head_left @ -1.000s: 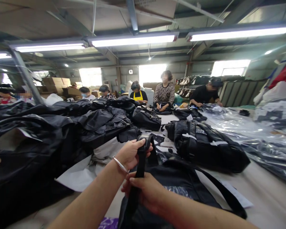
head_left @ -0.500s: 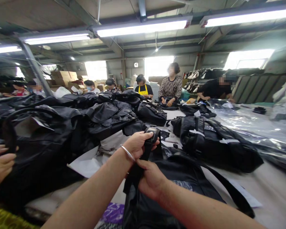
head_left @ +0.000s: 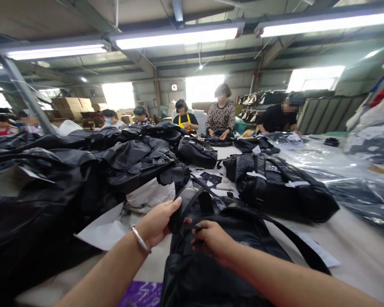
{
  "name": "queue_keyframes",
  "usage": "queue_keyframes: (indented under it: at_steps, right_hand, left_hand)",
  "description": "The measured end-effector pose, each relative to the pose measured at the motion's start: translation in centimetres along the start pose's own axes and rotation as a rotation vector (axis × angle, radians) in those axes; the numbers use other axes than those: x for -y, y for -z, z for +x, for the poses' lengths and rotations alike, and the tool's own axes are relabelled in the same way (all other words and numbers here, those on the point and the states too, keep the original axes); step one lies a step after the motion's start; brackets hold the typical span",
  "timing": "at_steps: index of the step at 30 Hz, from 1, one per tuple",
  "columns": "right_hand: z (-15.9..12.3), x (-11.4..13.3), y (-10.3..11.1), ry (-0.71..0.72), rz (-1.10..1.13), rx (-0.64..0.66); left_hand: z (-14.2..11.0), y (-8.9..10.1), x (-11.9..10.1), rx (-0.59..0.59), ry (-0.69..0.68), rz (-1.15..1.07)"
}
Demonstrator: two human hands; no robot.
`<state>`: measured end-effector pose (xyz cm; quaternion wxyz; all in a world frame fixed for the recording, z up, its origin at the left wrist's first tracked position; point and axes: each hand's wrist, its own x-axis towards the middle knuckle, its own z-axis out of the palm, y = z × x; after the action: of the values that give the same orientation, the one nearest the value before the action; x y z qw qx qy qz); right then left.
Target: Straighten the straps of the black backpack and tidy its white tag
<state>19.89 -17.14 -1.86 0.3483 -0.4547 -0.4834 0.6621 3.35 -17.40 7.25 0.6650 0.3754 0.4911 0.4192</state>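
Note:
A black bag lies on the table right in front of me, partly covered by my forearms. My left hand, with a silver bangle at the wrist, is closed round a wide black strap that loops up over the bag's left side. Just right of it, my right hand pinches a thin dark strap end close to the left fingers. Black on black makes it hard to see where the strap joins the bag. Another long strap curves off the bag's right side.
Black bags are heaped on the left and beyond. A packed black bag with white ties lies at the right, beside clear plastic sheets. White paper and a purple packet lie near my left arm. Several people work across the table.
My hands have come lower and nearer, and the left has shifted left along the strap. My right hand now pinches a thin strap end. The co-worker's hands at the left are out of view.

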Motion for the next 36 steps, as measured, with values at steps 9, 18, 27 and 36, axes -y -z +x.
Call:
queue_keyframes:
  at_steps: [9,18,27,36]
  right_hand:
    - [-0.1,-0.1,1.4,0.460,-0.864,-0.188]
    - [-2.2,0.1,1.4,0.878,-1.314,-0.252]
    - [-0.8,-0.2,0.9,0.807,-1.336,0.207]
    - [-2.1,0.0,-0.1,0.820,-1.473,0.212]
  left_hand:
    - [-3.5,2.3,5.0,0.027,0.168,0.228]
    - [-6.3,3.0,7.1,0.064,0.233,0.272]
    - [-9.1,2.5,6.9,0.144,0.303,0.068]
    - [-4.0,1.7,7.5,0.234,0.258,-0.038]
